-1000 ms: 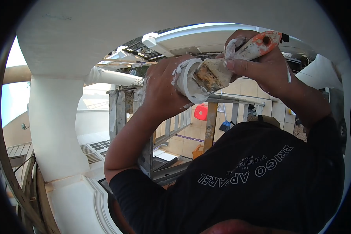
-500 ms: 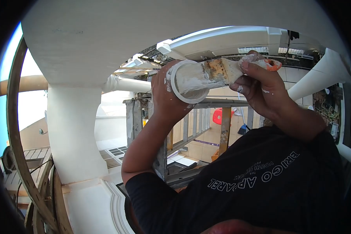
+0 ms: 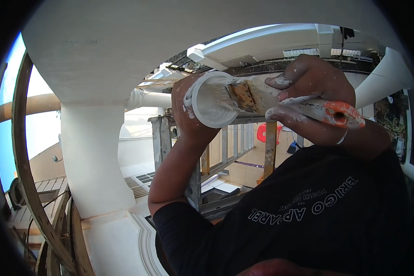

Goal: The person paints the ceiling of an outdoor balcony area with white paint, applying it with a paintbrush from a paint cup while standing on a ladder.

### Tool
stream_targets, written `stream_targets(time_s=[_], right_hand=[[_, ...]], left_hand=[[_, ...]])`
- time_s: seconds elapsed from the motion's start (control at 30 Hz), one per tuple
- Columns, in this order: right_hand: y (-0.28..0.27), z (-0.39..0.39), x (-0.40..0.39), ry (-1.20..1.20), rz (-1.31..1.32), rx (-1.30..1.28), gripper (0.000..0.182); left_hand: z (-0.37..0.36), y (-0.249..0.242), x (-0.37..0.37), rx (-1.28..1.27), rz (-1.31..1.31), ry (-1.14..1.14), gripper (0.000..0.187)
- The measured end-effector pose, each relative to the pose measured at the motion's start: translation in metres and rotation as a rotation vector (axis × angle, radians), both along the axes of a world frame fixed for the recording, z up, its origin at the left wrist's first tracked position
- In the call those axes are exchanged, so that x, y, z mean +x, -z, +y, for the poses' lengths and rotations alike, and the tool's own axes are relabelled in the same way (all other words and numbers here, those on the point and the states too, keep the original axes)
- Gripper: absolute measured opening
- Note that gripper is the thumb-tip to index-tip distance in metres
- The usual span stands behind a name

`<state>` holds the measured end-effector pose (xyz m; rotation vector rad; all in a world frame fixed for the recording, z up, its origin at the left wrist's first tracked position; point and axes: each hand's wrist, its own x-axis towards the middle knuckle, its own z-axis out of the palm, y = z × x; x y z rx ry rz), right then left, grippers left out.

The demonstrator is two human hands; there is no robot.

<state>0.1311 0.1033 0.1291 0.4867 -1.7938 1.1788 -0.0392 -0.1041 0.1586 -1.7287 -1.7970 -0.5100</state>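
Note:
My left hand (image 3: pixel 187 108) is wrapped round a white plastic cup (image 3: pixel 215 120), its mouth tilted toward me. White paint coats the inside of the cup. In my right hand (image 3: pixel 319 85) is a paintbrush (image 3: pixel 266 97), gripped by its paint-smeared handle with the orange end pointing right. A rusty metal band holds the bristles, which dip into the mouth of the cup. Spots of white paint cover the fingers of both hands.
Below my hands stands a metal ladder (image 3: pixel 195 184). A white column (image 3: pixel 94 161) rises at the left beside wooden poles (image 3: pixel 23 152). A pale ceiling surface (image 3: pixel 106 60) hangs overhead. Far below, a red plastic object (image 3: pixel 262 132) is on the tiled floor.
My right hand has turned, and the brush's orange end has swung lower and to the right. The bristles now sit inside the cup's mouth; the cup has shifted slightly left.

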Motion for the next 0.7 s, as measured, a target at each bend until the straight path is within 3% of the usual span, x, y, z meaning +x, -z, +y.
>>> stream_targets(time_s=[0.07, 0.37, 0.47, 0.53, 0.57, 0.7], right_hand=[[-0.006, 0.0, -0.004, -0.027, 0.03, 0.069, 0.027], [-0.019, -0.004, -0.018, -0.245, -0.04, 0.14, 0.023], [-0.02, 0.0, -0.023, -0.241, -0.092, 0.063, 0.022], [-0.016, 0.004, -0.024, -0.325, -0.299, -0.309, 0.022], [-0.006, 0.005, -0.029, -0.261, -0.225, -0.358, 0.021], [0.002, 0.007, -0.031, -0.224, -0.145, -0.04, 0.017]], left_hand=[[-0.004, -0.001, 0.001, -0.041, 0.032, 0.014, 0.09], [-0.002, -0.001, -0.001, -0.101, -0.087, 0.092, 0.088], [0.0, -0.003, 0.001, -0.15, -0.02, 0.05, 0.082], [0.004, -0.003, 0.001, -0.16, -0.038, 0.042, 0.078], [0.005, -0.004, 0.0, -0.17, -0.055, 0.039, 0.074], [0.002, 0.003, -0.001, -0.183, -0.179, 0.014, 0.07]])
